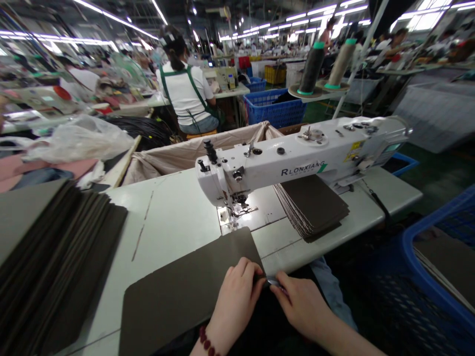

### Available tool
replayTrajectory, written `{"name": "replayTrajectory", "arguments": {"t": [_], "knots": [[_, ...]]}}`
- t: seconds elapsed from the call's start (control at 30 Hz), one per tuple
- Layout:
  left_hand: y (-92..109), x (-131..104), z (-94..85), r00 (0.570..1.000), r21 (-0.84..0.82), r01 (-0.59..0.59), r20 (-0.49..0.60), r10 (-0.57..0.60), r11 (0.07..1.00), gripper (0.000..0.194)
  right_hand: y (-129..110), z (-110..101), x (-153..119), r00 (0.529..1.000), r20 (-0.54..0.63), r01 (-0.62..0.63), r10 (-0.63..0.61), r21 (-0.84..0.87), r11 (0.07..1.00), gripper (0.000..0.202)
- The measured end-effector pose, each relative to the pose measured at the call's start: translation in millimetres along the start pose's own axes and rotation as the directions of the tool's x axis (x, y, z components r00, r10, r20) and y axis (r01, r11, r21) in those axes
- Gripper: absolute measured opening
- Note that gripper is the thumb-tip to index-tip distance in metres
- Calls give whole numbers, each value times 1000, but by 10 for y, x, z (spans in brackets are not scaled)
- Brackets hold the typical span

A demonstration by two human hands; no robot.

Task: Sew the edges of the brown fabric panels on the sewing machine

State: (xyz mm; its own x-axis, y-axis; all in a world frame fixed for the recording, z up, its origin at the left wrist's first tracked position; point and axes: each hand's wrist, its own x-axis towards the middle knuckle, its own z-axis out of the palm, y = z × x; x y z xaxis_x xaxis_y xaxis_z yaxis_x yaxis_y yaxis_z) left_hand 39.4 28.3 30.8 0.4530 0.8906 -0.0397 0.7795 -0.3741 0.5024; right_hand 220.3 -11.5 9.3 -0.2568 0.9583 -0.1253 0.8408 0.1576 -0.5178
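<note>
A flat dark olive-brown panel [178,282] with rounded corners lies on the sewing table, its far corner close to the needle area of the white sewing machine [267,163]. My left hand [237,291], a beaded bracelet at its wrist, pinches the panel's right edge. Beside it, my right hand [302,299] is closed on a small silver metal-bladed tool [272,281]. The tool's tip meets the panel edge by my left fingertips; its handle is mostly hidden in my fingers.
Tall stacks of similar panels [85,247] stand at the left. Another pile [311,205] lies under the machine arm. A blue basket [411,247] is at the right, with panels inside. Two thread cones [312,69] stand behind the machine. A seated person [189,94] works ahead.
</note>
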Motion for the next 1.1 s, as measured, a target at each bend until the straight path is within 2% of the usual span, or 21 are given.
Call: {"name": "replayTrajectory", "arguments": {"t": [0.17,0.47,0.57,0.63,0.73,0.8,0.93,1.0,1.07,1.1], "knots": [[19,8,35,1000,94,2,-8,-1,996,16,-2,9,4,1000,14,11,-11,20,1000,16],[38,34,72,1000,135,9,8,-10,991,17,-46,16,32,1000,-7,19,-19,-30,999,17],[54,26,39,999,65,32,-10,-31,997,16,-36,5,30,1000,-17,25,-25,-20,999,17],[33,-24,-43,999,-85,41,-3,-41,996,14,-8,-26,26,999,-29,20,-20,-5,1000,19],[-103,-205,-244,1000,-326,19,16,-14,945,11,58,-106,34,999,-54,4,-3,16,1000,20],[-273,-401,-388,1000,-372,-21,9,26,928,18,99,-161,57,998,-66,-11,13,26,1000,19],[-692,-906,-596,993,-258,-90,51,107,962,34,115,-217,134,998,-59,6,-3,35,999,19],[-876,-1157,-658,999,-177,-26,17,29,984,29,78,-217,178,997,-53,49,-48,33,998,19],[-1028,-1372,-705,992,-87,77,-94,-85,993,7,21,-203,220,993,-34,117,-117,24,993,21],[-1096,-1461,-724,981,-36,125,-146,-129,992,14,-8,-191,241,987,-17,160,-159,15,987,27]]}}
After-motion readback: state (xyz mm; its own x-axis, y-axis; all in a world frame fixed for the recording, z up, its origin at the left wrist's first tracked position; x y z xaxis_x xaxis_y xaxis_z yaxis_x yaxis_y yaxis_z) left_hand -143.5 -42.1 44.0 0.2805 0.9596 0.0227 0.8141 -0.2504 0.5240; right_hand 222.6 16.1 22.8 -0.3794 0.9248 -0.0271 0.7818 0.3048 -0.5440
